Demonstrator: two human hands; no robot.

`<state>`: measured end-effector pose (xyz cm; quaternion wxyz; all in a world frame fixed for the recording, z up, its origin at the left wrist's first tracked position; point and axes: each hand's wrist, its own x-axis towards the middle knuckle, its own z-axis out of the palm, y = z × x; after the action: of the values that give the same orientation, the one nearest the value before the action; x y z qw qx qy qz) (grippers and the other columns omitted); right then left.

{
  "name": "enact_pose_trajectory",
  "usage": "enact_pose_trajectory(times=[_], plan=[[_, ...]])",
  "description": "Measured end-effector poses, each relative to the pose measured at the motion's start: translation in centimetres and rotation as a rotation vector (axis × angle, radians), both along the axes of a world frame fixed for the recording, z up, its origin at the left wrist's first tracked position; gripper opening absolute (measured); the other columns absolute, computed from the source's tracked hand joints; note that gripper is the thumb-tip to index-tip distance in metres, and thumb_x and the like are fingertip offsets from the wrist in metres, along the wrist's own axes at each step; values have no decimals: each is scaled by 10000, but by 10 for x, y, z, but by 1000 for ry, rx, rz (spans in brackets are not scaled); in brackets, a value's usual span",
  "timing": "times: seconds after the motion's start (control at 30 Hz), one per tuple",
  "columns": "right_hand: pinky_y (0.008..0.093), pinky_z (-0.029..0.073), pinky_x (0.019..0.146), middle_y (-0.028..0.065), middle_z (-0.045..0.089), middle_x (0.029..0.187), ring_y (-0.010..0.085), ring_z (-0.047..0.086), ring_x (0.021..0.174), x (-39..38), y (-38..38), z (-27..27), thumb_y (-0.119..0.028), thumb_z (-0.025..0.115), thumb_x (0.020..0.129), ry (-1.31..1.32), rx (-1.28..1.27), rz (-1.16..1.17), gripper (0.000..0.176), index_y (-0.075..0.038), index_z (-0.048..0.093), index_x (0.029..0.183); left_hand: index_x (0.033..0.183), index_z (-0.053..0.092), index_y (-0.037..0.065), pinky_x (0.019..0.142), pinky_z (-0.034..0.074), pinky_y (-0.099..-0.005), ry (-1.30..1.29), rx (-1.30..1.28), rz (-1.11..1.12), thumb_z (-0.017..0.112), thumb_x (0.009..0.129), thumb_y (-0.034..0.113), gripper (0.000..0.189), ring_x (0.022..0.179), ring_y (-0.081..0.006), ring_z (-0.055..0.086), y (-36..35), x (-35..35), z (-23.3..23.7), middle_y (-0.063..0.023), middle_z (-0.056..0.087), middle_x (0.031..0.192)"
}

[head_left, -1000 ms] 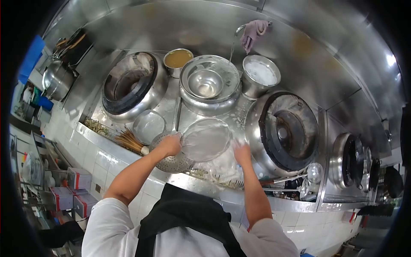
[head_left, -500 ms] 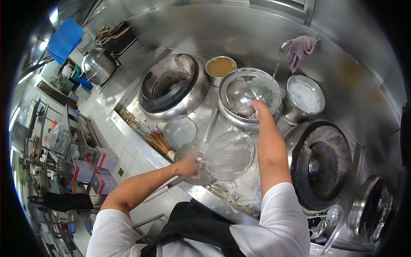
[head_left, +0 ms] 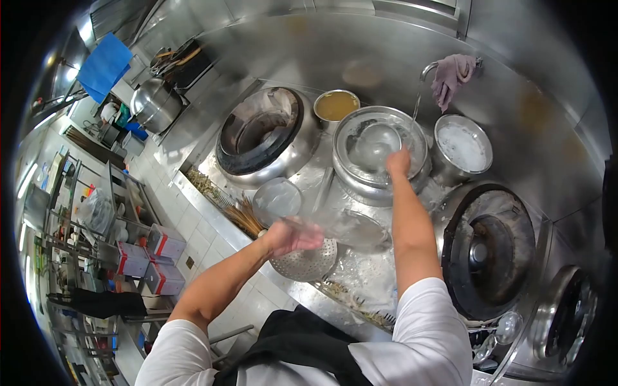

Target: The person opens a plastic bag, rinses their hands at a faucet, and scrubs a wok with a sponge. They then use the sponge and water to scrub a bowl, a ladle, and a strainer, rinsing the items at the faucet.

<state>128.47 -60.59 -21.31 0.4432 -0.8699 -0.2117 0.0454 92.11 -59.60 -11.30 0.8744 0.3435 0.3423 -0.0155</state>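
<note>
My left hand (head_left: 297, 237) is closed around the handle of a round mesh strainer (head_left: 360, 228), which is tilted and blurred above the wet counter. Just below that hand, a perforated skimmer (head_left: 306, 262) lies at the counter's front edge. My right hand (head_left: 398, 161) grips the rim of a round metal bowl (head_left: 376, 147) inside a wide steel pot (head_left: 343, 157) of water. Water runs from the tap (head_left: 427, 69) into this pot. Beside my left hand lie a bamboo brush (head_left: 247, 217) and a pale round disc (head_left: 277, 197).
Two burner rings flank the pot, one on the left (head_left: 257, 132) and one on the right (head_left: 492, 251). A pot of yellowish liquid (head_left: 337, 105) and a pot of foamy water (head_left: 462, 145) stand behind. A cloth (head_left: 452, 78) hangs on the tap. Food scraps line the front gutter (head_left: 203, 183).
My left hand has turned palm up, and the strainer has tipped from flat to a slant. My right hand and the bowl have shifted slightly right within the pot.
</note>
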Motion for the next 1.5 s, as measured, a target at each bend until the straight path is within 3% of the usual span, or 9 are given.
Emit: enact_pose_trajectory(times=[0.1, 0.33, 0.67, 1.07, 1.13, 1.23, 1.27, 1.4, 1.5], plan=[[563, 503, 781, 246, 521, 1119, 438, 526, 1028, 6, 0, 2, 14, 399, 773, 887, 312, 159, 459, 52, 411, 1230, 1127, 517, -69, 835, 531, -313, -125, 305, 5, 470, 815, -17, 320, 876, -244, 643, -2, 16, -7, -143, 622, 928], [586, 534, 674, 261, 456, 1199, 453, 535, 978, -20, -28, 35, -4, 393, 814, 1045, 649, 123, 380, 118, 397, 1174, 1000, 642, 52, 627, 466, -218, -6, 1470, -164, 521, 897, 144, 184, 699, -63, 541, 35, 62, -56, -13, 600, 746], [508, 572, 686, 294, 521, 1052, 427, 590, 857, -36, -116, 170, 22, 390, 747, 882, 562, 188, 384, 195, 402, 1090, 1027, 481, 53, 548, 497, -287, -105, 534, 227, 355, 890, 114, 196, 635, -179, 621, 34, 141, 5, -106, 614, 849], [483, 582, 685, 259, 490, 1062, 420, 592, 858, -67, -145, 211, 41, 403, 702, 769, 449, 95, 433, 179, 375, 1111, 984, 562, 35, 523, 477, -313, -201, 610, 60, 495, 890, 230, 227, 653, -189, 625, 38, 220, 1, -88, 639, 839], [473, 583, 686, 246, 495, 1063, 405, 598, 859, -80, -154, 203, 35, 400, 704, 776, 406, 100, 444, 165, 375, 1128, 894, 636, 73, 642, 493, -375, -10, 1992, -406, 541, 811, 240, 209, 747, -229, 634, 41, 228, -32, -80, 665, 866], [450, 584, 681, 214, 514, 1062, 359, 615, 853, -94, -167, 190, 20, 392, 711, 800, 344, 87, 482, 113, 370, 1183, 817, 680, 107, 759, 479, -402, -215, 2220, -624, 571, 727, 269, 215, 822, -269, 627, 21, 207, -67, -81, 671, 863], [443, 587, 659, 220, 526, 1039, 356, 619, 830, -98, -173, 185, 23, 407, 714, 773, 340, 80, 455, 122, 384, 1158, 806, 673, 91, 772, 478, -399, -336, 1589, -406, 572, 734, 286, 231, 827, -277, 626, 14, 199, -79, -96, 669, 831], [411, 593, 630, 213, 542, 1022, 324, 627, 807, -125, -189, 182, 23, 420, 717, 638, 193, -10, 449, 102, 389, 1158, 842, 660, 60, 716, 488, -382, -266, 1390, -626, 586, 730, 236, 221, 788, -270, 627, -2, 175, -107, -110, 663, 817], [380, 593, 612, 186, 552, 1018, 284, 634, 775, -121, -207, 162, 22, 427, 710, 623, 121, -25, 481, 57, 380, 1188, 858, 644, 38, 641, 484, -344, -213, 977, -261, 594, 762, 179, 178, 712, -207, 616, -10, 173, -118, -91, 650, 759]])
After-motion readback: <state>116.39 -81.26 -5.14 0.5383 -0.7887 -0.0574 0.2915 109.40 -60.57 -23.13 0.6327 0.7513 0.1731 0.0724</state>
